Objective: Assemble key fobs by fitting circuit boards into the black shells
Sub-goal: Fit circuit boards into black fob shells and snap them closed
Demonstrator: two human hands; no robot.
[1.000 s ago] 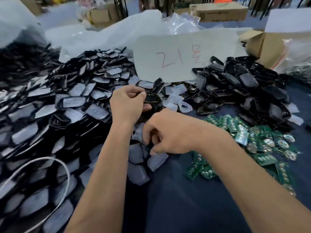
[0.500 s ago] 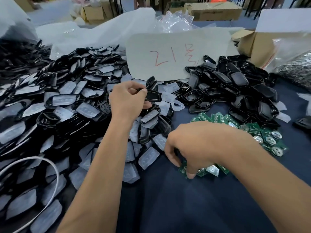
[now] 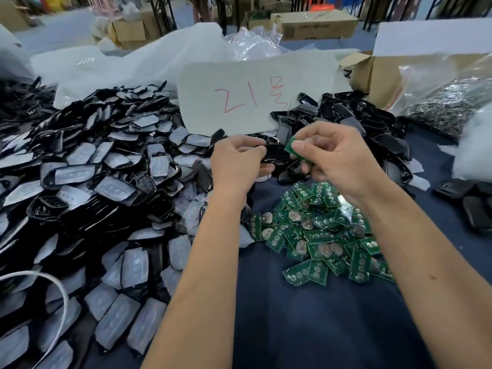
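Your left hand [image 3: 237, 162] grips a black shell [image 3: 275, 153] between curled fingers and thumb, just above centre of the view, with its open end turned toward 3 o'clock. Your right hand [image 3: 336, 155] pinches a green circuit board [image 3: 290, 146] between thumb and forefinger, and the board's edge sits right at the shell's mouth; whether it has begun to enter I cannot tell, since your fingers hide the joint.

So this fob looks midway: both parts are picked up and brought together, and seating the board is what seems left. Beyond that, the job appears far from over. A loose heap of circuit boards [image 3: 322, 235], many with coin cells showing, lies at 5 o'clock from your hands on the dark blue cloth [image 3: 306, 328]. A pile of bare black shells [image 3: 372, 134] sits at 2 o'clock, and a much larger spread of shells with pale button pads [image 3: 106, 182] fills the 9 o'clock side. Which pile holds finished fobs is not clear from here
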